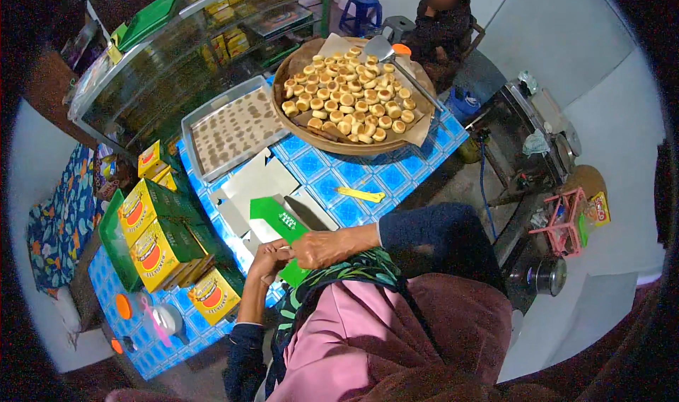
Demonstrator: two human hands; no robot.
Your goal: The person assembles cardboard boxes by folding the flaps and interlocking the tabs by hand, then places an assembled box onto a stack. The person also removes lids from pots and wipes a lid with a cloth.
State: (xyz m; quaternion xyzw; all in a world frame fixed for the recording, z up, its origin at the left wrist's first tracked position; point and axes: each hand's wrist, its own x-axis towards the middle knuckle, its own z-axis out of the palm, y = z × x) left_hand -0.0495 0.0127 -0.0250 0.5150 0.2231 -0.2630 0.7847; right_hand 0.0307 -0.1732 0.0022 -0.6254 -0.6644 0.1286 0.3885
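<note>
One green folding carton (286,222); our left hand (266,262) and right hand (320,247) meet, clamped at its edge. Risk — too hard a press could crease it.

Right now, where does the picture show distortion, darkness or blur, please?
Head view: the glass cabinet bows along its top edge, and the corners go black; head view: dark areas look grainy; head view: the seated person has a blurred face, while the green carton looks fairly clear.
</note>
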